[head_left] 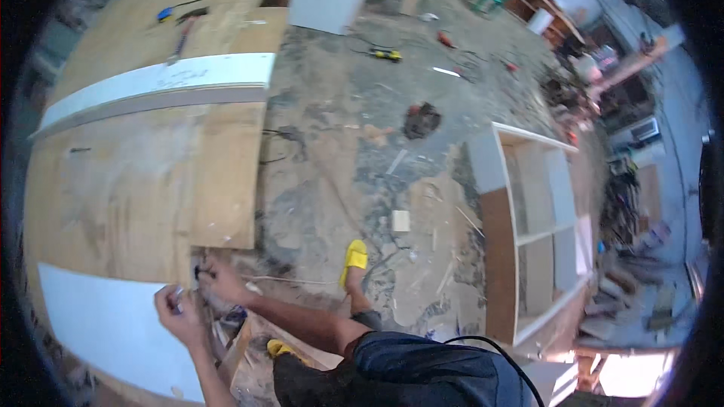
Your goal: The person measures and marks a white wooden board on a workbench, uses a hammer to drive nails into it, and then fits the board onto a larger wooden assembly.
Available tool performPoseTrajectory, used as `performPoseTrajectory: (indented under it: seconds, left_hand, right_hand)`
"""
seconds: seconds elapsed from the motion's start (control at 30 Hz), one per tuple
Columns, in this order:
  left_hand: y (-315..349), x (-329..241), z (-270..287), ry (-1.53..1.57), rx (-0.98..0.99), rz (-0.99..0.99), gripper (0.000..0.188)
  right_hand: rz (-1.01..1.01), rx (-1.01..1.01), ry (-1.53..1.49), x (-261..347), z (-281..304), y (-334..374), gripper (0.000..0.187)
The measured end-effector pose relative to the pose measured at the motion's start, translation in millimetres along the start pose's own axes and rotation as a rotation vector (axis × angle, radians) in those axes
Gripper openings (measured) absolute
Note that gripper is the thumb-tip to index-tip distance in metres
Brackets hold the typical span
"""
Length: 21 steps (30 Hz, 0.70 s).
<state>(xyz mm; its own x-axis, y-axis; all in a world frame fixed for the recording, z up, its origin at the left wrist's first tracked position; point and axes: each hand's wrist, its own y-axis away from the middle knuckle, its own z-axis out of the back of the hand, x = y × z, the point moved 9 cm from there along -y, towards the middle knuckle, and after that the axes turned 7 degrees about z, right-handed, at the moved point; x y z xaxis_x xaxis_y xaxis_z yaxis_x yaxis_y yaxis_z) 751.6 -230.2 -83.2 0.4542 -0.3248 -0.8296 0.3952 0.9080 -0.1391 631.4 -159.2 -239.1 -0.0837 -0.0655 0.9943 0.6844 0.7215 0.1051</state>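
My left hand is over the edge of a white panel lying on the workbench, fingers curled round a small pale item too small to name. Just beyond it, my right hand reaches across from the right to the bench's corner. Its fingers are bent together at a small dark object, whose kind I cannot make out. The plywood bench top spreads out to the left and ahead of both hands.
Long white and brown boards lie across the bench, with a hammer-like tool beyond. On the floor are a yellow power tool and a dark heap. An open-fronted cabinet stands at the right. A cable crosses near my feet.
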Motion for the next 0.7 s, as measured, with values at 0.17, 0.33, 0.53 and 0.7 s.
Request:
performPoseTrajectory:
  seconds: [0.17, 0.33, 0.53, 0.7]
  left_hand:
    - [6.1, 43.1, 54.6, -0.022, -0.163, 0.023, 0.005]
    - [-30.1, 39.9, 13.4, -0.086, -0.266, 0.024, 0.003]
    - [85.8, 28.9, 102.0, -0.222, -0.492, 0.167, 0.016]
    - [222.0, 82.7, 198.7, -0.304, -0.779, 0.508, 0.028]
  right_hand:
    - [0.176, 0.341, 0.280, 6.0, -63.2, -8.6, 0.030]
    - [-0.032, 0.546, 0.290, -5.9, 43.3, -17.5, 0.026]
    - [0.127, 0.591, 0.759, -88.4, 292.6, 84.5, 0.039]
    - [-0.346, 0.500, 0.848, -182.8, 607.3, 182.6, 0.031]
